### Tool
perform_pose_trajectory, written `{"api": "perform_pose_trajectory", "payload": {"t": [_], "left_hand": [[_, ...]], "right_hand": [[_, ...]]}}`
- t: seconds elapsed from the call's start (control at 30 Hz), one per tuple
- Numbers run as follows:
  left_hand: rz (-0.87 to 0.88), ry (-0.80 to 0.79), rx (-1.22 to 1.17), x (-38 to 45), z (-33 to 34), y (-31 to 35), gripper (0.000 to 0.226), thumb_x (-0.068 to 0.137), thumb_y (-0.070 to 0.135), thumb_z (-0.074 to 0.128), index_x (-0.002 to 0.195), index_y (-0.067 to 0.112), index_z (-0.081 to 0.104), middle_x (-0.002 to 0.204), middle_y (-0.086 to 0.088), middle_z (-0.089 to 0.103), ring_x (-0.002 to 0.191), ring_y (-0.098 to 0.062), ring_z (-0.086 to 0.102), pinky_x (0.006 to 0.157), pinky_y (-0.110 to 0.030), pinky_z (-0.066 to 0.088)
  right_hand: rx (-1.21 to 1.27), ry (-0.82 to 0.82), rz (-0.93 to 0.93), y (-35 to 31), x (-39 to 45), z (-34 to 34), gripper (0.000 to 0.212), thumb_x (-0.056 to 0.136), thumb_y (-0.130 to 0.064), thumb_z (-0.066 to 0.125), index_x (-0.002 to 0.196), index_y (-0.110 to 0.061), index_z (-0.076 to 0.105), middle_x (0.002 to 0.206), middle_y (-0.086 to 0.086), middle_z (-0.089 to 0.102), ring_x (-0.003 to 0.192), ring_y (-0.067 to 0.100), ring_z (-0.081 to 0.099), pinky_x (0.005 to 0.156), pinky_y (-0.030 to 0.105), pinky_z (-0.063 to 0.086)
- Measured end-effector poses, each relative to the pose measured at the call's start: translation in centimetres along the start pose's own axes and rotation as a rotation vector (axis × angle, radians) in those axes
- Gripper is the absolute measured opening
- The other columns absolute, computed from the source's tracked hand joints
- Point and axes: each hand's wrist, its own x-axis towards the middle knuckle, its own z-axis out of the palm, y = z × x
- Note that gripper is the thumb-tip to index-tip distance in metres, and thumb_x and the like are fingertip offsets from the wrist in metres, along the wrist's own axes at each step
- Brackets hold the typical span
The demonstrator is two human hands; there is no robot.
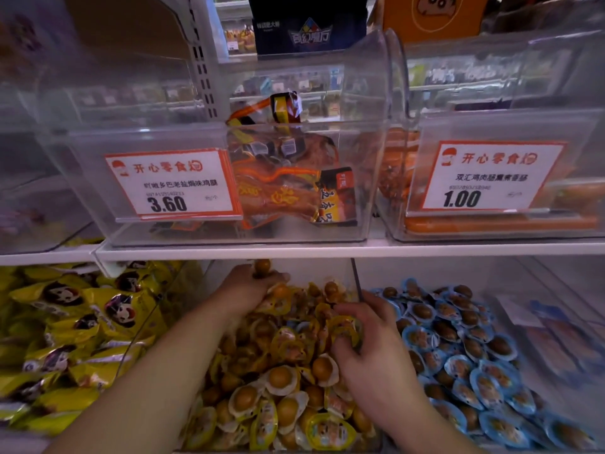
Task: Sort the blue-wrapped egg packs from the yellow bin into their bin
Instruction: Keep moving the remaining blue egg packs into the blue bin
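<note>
The middle clear bin [355, 273] on the lower shelf is heaped with yellow-wrapped egg packs [281, 381]. To its right, a second bin holds the blue-wrapped egg packs [465, 352]. My left hand [252, 286] is at the back of the yellow heap, gripping a few yellow egg packs [263, 268], one egg sticking up above the fingers. My right hand [366, 342] is dug into the right side of the heap, fingers curled round yellow-wrapped packs [343, 329]. A trace of blue wrapper [302, 326] shows among the yellow ones between my hands.
Yellow snack bags [75, 322] fill the bin on the left. The white shelf edge [327, 250] runs just above my hands, carrying clear bins with orange snack packs [288, 178] and price tags [170, 185]. Pale packets [556, 339] lie at far right.
</note>
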Motion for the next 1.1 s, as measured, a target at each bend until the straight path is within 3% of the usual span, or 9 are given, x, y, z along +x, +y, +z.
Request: {"api": "perform_pose_trajectory", "payload": {"t": [0.1, 0.17, 0.23, 0.4, 0.53, 0.67, 0.83, 1.0, 1.1], "left_hand": [[-0.089, -0.002, -0.430, -2.6, 0.3, 2.6, 0.013, 0.088, 0.022, 0.074, 0.082, 0.013, 0.080, 0.077, -0.010, 0.072, 0.066, -0.022, 0.068, 0.070, -0.045, 0.060], [-0.118, -0.021, -0.571, -4.3, 0.2, 3.2, 0.016, 0.093, 0.021, 0.068, 0.086, 0.010, 0.077, 0.076, -0.011, 0.071, 0.061, -0.020, 0.068, 0.068, -0.047, 0.061], [-0.155, 0.014, -0.659, -6.1, 0.3, 2.8, 0.020, 0.090, 0.026, 0.072, 0.099, 0.008, 0.072, 0.087, -0.014, 0.075, 0.074, -0.025, 0.073, 0.076, -0.055, 0.060], [-0.117, 0.219, -0.752, -10.3, 1.0, -0.6, 0.011, 0.091, 0.014, 0.069, 0.101, 0.015, 0.072, 0.092, -0.012, 0.076, 0.078, -0.023, 0.075, 0.063, -0.032, 0.059], [-0.084, 0.261, -0.863, -11.6, 0.0, -2.0, 0.039, 0.091, -0.009, 0.057, 0.113, 0.022, 0.067, 0.080, -0.008, 0.072, 0.067, -0.019, 0.068, 0.061, -0.030, 0.056], [-0.110, 0.249, -0.860, -12.2, -0.8, -2.3, 0.047, 0.093, -0.011, 0.053, 0.135, 0.009, 0.051, 0.090, -0.017, 0.059, 0.072, -0.021, 0.059, 0.076, -0.035, 0.049], [-0.134, 0.121, -0.915, -12.9, -2.3, -1.6, 0.043, 0.094, -0.008, 0.051, 0.128, 0.017, 0.056, 0.097, -0.013, 0.067, 0.070, -0.024, 0.069, 0.063, -0.030, 0.054], [0.135, 0.151, -0.253, -14.7, -3.6, -1.0, 0.048, 0.098, 0.003, 0.057, 0.131, 0.036, 0.054, 0.121, 0.025, 0.064, 0.087, -0.013, 0.073, 0.078, -0.019, 0.055], [0.179, 0.200, -0.316, -15.0, -4.9, -0.7, 0.032, 0.097, 0.010, 0.060, 0.123, 0.028, 0.065, 0.107, 0.015, 0.072, 0.063, -0.009, 0.063, 0.056, -0.014, 0.049]], "right_hand": [[-0.041, 0.005, 0.000, -0.5, -0.1, -0.1, 0.039, 0.088, -0.023, 0.062, 0.126, -0.032, 0.056, 0.135, -0.015, 0.030, 0.125, 0.006, 0.042, 0.089, -0.007, 0.026], [-0.146, 0.071, -0.068, -1.1, -0.4, -0.4, 0.046, 0.085, -0.021, 0.066, 0.130, -0.026, 0.057, 0.145, -0.003, 0.036, 0.133, 0.018, 0.042, 0.107, 0.023, 0.037], [-0.253, 0.177, -0.271, -2.0, -0.7, -0.3, 0.048, 0.081, -0.020, 0.069, 0.129, -0.021, 0.059, 0.143, 0.005, 0.044, 0.131, 0.027, 0.043, 0.106, 0.047, 0.040], [-0.126, -0.097, -0.498, -4.2, -1.6, 1.4, 0.050, 0.093, -0.044, 0.047, 0.142, -0.037, 0.041, 0.143, -0.015, 0.040, 0.129, 0.006, 0.045, 0.106, 0.028, 0.045], [-0.447, -0.390, -0.512, -3.5, -2.0, 4.5, 0.054, 0.092, -0.052, 0.042, 0.145, -0.042, 0.039, 0.141, -0.012, 0.044, 0.131, 0.014, 0.041, 0.112, 0.035, 0.034], [-0.440, -0.351, -0.443, -2.8, -1.0, 4.7, 0.039, 0.088, -0.042, 0.045, 0.122, -0.033, 0.063, 0.123, -0.013, 0.056, 0.119, 0.013, 0.049, 0.104, 0.031, 0.040], [-0.327, -0.300, -0.333, -2.7, -0.2, 4.5, 0.043, 0.080, -0.055, 0.040, 0.097, -0.028, 0.068, 0.103, -0.013, 0.059, 0.099, 0.009, 0.057, 0.088, 0.030, 0.049], [-0.412, -0.280, -0.378, -3.0, 0.3, 5.2, 0.046, 0.084, -0.051, 0.045, 0.118, -0.028, 0.065, 0.122, -0.009, 0.056, 0.117, 0.014, 0.050, 0.098, 0.035, 0.046], [-0.504, -0.370, -0.432, -3.7, 0.4, 6.4, 0.045, 0.089, -0.052, 0.046, 0.125, -0.031, 0.062, 0.130, -0.010, 0.052, 0.128, 0.017, 0.039, 0.108, 0.040, 0.037]]}}
